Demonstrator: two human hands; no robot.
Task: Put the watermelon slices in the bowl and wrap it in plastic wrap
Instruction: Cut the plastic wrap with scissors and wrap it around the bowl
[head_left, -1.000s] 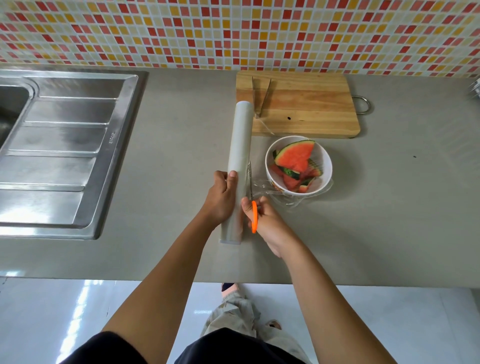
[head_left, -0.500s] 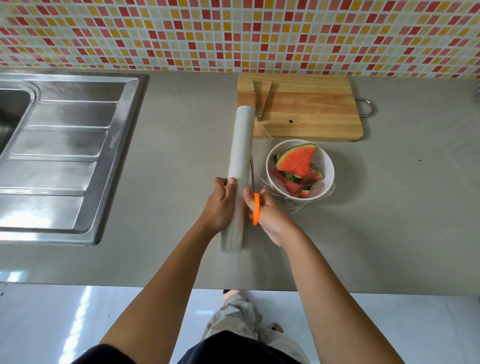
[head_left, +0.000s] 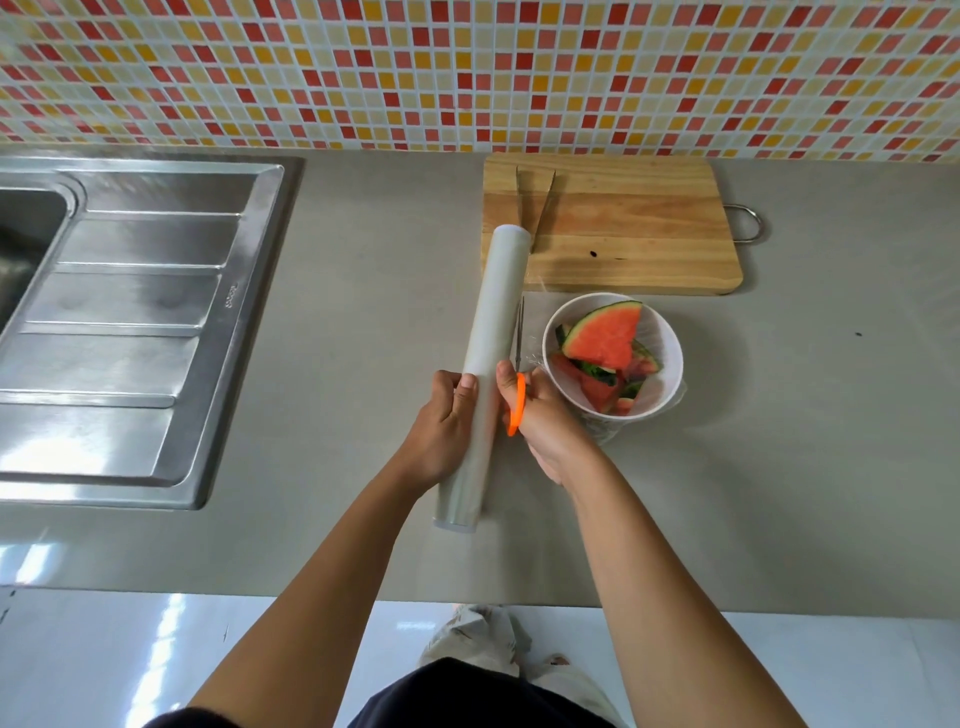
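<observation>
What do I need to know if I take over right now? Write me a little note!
Left hand grips the plastic wrap roll.
Right hand holds the orange scissors, blades between roll and bowl.
Done: watermelon slices are in the bowl, film over it.
Left: probably snip the film free of the roll, then tuck its edges.

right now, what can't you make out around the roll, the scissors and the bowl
Head view only:
The scissors: handles mostly buried in the right hand; blades seen edge-on, so open or closed is unclear.
The plastic film from the roll to the bowl: transparent, its cut edge does not show.
Lower watermelon slices: covered by the top slice.
The tongs: near end hidden behind the roll.
The sink: basin cut off by the left edge.
</observation>
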